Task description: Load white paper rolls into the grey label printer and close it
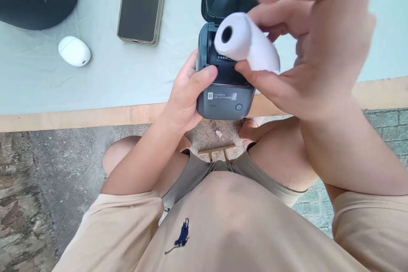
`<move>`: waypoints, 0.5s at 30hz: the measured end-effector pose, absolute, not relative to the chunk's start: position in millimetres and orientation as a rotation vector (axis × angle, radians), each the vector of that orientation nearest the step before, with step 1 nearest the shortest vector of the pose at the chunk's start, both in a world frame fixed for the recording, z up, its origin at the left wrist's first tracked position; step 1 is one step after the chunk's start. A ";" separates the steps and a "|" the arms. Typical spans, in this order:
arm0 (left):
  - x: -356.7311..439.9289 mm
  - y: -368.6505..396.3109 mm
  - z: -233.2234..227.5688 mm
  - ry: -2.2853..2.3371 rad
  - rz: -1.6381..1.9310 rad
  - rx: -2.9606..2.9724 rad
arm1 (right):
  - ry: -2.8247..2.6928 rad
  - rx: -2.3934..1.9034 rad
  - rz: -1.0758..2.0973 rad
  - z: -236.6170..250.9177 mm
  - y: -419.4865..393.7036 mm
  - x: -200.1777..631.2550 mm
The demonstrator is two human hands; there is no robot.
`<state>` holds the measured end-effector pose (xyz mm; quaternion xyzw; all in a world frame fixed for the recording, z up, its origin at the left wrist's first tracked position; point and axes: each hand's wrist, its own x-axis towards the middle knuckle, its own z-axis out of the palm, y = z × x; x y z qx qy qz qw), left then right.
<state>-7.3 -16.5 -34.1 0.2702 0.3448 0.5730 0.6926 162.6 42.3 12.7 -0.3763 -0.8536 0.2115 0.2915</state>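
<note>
While my left fingers (205, 76) clamp the grey device (221, 108), my right fingers (285, 13) pinch the white roll (250, 44) over its open compartment (228, 75), hollow end leftward, long axis slanting lower-right.

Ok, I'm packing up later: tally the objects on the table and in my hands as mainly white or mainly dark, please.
White: 2 (roll, rounded case)
Dark: 3 (open-lidded device, phone, cap-like object)
Total: 5
</note>
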 end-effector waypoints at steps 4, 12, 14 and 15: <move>-8.6 -18.9 -34.0 0.776 1.256 0.605 | -2.415 -1.089 0.209 14.7 41.6 155.2; -6.4 -19.8 -32.4 0.828 1.237 0.629 | -2.451 -0.795 0.094 3.1 51.0 166.3; -5.8 -19.4 -32.0 0.804 1.242 0.600 | -2.373 -0.753 0.094 0.6 51.2 166.1; -5.6 -19.0 -31.6 0.782 1.248 0.576 | -2.337 -0.739 0.071 -0.2 50.3 165.4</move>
